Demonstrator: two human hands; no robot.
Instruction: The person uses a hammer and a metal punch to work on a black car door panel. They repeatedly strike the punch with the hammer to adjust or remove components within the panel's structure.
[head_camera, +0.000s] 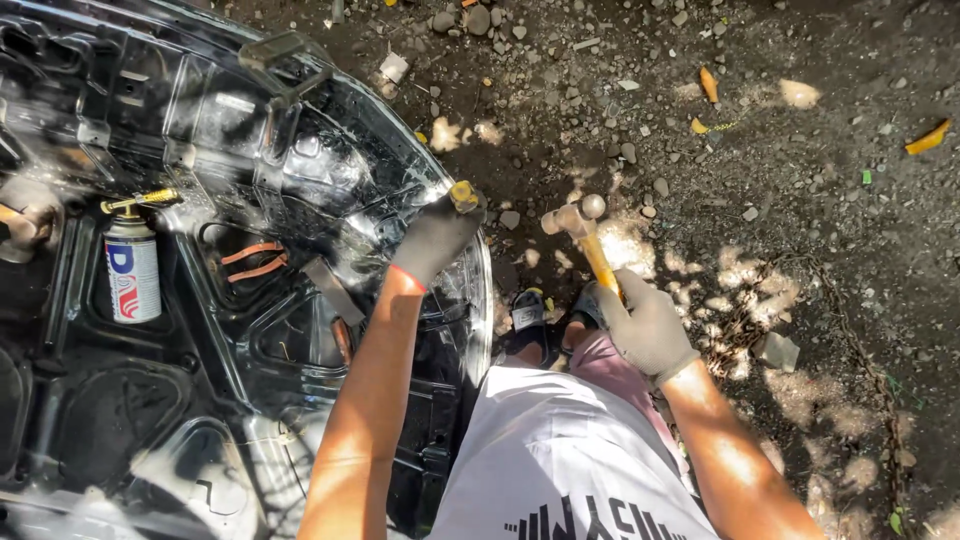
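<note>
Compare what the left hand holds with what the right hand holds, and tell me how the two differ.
The left hand grips a yellow-ended tool, mostly hidden in the fist, against the edge of the black car panel. The right hand grips a hammer whose wooden handle and metal head show fully, raised over the gravel ground. Both hands wear grey gloves.

A yellow-handled hammer (583, 232) is gripped in a grey-gloved right hand (645, 325); the left hand (436, 236) is gloved dark grey; a white, red-and-blue spray can (132, 272) is seen at left.
</note>
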